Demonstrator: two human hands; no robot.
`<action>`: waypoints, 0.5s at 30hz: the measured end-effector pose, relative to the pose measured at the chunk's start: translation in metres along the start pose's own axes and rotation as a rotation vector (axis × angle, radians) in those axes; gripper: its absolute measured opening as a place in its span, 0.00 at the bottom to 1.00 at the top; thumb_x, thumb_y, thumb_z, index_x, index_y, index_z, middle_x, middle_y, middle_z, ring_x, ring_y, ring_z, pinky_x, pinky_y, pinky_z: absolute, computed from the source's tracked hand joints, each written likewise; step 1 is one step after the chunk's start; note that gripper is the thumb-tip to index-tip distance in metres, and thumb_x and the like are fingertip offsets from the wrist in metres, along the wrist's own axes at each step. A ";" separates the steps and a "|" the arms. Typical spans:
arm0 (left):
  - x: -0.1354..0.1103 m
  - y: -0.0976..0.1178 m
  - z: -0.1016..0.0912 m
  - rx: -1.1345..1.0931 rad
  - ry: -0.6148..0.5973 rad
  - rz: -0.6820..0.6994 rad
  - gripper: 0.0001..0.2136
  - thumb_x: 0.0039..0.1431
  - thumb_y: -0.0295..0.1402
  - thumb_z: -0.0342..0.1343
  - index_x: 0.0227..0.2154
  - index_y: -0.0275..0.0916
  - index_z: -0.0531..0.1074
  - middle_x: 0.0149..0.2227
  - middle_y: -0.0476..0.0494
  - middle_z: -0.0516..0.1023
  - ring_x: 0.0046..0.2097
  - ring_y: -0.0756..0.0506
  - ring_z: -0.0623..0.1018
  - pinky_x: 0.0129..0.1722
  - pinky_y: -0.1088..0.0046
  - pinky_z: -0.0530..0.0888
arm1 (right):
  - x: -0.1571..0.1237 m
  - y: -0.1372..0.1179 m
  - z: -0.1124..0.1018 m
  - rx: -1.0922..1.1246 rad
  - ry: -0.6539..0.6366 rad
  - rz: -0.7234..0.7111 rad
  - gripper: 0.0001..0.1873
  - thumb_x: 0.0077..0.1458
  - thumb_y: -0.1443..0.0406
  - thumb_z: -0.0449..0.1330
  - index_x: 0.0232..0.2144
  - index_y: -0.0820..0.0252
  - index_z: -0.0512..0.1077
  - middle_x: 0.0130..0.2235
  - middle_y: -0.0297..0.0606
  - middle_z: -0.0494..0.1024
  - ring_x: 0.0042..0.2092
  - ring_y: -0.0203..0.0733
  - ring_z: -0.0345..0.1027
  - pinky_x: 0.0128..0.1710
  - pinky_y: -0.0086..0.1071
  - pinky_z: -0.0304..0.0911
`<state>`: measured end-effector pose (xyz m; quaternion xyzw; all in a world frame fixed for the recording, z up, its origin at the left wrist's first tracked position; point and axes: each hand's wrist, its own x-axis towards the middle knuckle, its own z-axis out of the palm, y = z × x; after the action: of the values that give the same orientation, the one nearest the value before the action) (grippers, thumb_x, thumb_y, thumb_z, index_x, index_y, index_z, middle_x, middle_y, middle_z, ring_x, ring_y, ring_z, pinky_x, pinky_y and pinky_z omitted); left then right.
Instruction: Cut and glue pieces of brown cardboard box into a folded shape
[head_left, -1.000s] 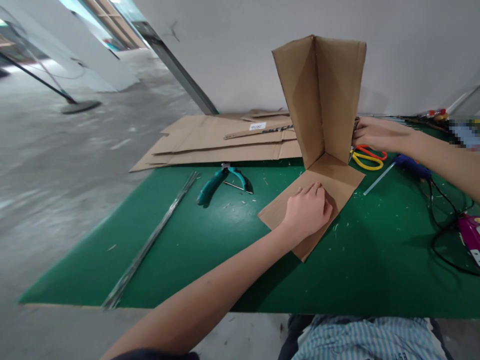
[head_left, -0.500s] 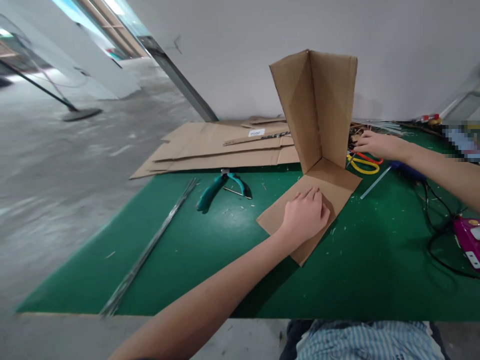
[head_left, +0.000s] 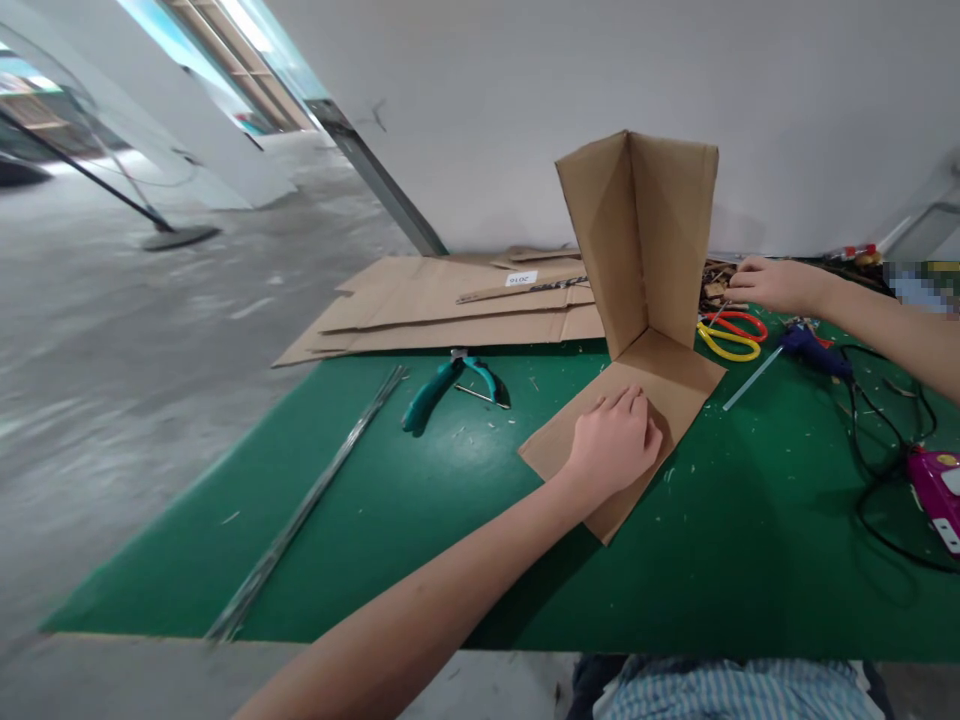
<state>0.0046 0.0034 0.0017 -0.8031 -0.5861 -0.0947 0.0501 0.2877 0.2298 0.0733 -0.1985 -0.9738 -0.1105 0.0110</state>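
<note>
A folded cardboard piece (head_left: pixel 675 240) stands on the table, two upright panels meeting at a corner above a flat base (head_left: pixel 675 375). My left hand (head_left: pixel 615 440) lies on that base, fingers bent slightly and pressing from above, not wrapped round it. Beyond the upright panels, my right hand (head_left: pixel 750 283) is over a pile of small brown scraps (head_left: pixel 716 280), with fingers pinched together. A thin dark tip pokes out below those fingers; its kind is unclear. Close under this hand lie scissors (head_left: pixel 731 345) with red and yellow handles.
On the green table (head_left: pixel 450 520) are teal pliers (head_left: pixel 435 392), a bundle of thin wires (head_left: pixel 315 500) and stacked cardboard sheets (head_left: pixel 420 300). To the right lie a blue glue gun (head_left: pixel 816 352) with a clear stick, its cord, and a magenta power strip (head_left: pixel 937 490).
My right hand has shifted slightly right over the brown scraps, and the thin tip moved with it. My left hand stays on the cardboard base. The whole view has tilted up a little.
</note>
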 end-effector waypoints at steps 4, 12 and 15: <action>-0.002 0.000 -0.005 -0.010 -0.009 -0.001 0.19 0.63 0.34 0.41 0.49 0.33 0.71 0.54 0.39 0.74 0.50 0.41 0.76 0.44 0.65 0.74 | -0.019 -0.025 -0.025 -0.116 0.000 0.225 0.20 0.59 0.71 0.44 0.48 0.59 0.70 0.48 0.48 0.75 0.52 0.50 0.63 0.49 0.45 0.57; 0.019 -0.021 -0.032 -0.093 -0.090 -0.202 0.17 0.63 0.40 0.39 0.39 0.43 0.72 0.38 0.44 0.80 0.39 0.39 0.79 0.31 0.65 0.71 | -0.029 -0.117 -0.047 0.574 0.353 1.125 0.15 0.59 0.63 0.47 0.46 0.62 0.65 0.34 0.43 0.73 0.28 0.37 0.66 0.31 0.34 0.62; 0.037 -0.034 -0.031 -0.073 -0.126 -0.290 0.17 0.61 0.43 0.41 0.44 0.40 0.70 0.42 0.38 0.79 0.42 0.34 0.78 0.34 0.60 0.72 | -0.015 -0.163 -0.028 1.112 0.442 1.266 0.11 0.57 0.63 0.47 0.41 0.58 0.64 0.31 0.35 0.68 0.21 0.30 0.56 0.22 0.28 0.61</action>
<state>-0.0196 0.0427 0.0384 -0.7159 -0.6939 -0.0719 -0.0303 0.2376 0.0721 0.0652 -0.6423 -0.5687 0.3721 0.3545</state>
